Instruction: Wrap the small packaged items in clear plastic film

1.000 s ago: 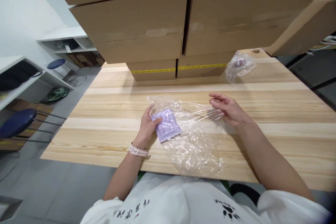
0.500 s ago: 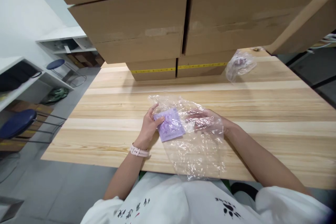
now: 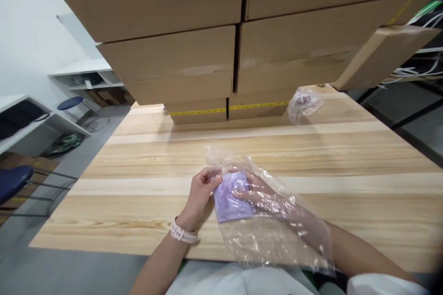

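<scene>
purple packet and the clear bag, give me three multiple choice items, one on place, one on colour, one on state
1. Where is the right hand?
A. inside the clear bag
B. on the cardboard boxes
C. under the table

2. What colour is the packet?
A. green
B. purple
C. red

3. How does the left hand stand?
A. flat on the table
B. raised in the air
C. its grip pinches the packet's edge

Answers: 1 A, plastic covers the hand; 2 B, pale purple face; 3 C, fingers close on its left edge.

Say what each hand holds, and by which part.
Left hand pinches the clear plastic bag at its upper left edge. Right hand, inside the bag, grips the purple packet at its right side.
</scene>
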### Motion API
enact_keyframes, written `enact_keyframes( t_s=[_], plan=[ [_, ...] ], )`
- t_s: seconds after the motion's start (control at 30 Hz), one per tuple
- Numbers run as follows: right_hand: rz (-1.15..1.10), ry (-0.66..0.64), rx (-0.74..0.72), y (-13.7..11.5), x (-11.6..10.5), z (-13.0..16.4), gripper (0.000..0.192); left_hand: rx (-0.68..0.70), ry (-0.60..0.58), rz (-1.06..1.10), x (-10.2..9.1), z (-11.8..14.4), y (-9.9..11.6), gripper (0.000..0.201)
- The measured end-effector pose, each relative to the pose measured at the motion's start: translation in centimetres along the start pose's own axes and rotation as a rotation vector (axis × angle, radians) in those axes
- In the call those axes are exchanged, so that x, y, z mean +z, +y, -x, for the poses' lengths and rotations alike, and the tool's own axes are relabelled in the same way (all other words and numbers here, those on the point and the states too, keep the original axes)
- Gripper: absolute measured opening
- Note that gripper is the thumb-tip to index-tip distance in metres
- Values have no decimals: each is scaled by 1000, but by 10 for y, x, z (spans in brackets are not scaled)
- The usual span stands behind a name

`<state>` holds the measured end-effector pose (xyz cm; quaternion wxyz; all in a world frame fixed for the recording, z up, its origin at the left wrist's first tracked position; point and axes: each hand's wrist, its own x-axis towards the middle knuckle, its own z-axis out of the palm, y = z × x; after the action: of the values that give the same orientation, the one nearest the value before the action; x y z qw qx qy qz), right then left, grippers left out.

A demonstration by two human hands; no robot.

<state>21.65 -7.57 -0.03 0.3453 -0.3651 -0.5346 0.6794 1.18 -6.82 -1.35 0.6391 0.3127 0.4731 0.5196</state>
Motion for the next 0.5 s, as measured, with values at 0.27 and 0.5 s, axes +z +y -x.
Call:
enact_keyframes(
  t_s=[0.27,0.5],
  plan=[
    [-314,226,204,16,-25,-18,60,22,113,24,-3,-9,7,43],
    [-234,628,137,-2,-65,-26,48,-32,292,91,-6,-9,19,53]
  ],
)
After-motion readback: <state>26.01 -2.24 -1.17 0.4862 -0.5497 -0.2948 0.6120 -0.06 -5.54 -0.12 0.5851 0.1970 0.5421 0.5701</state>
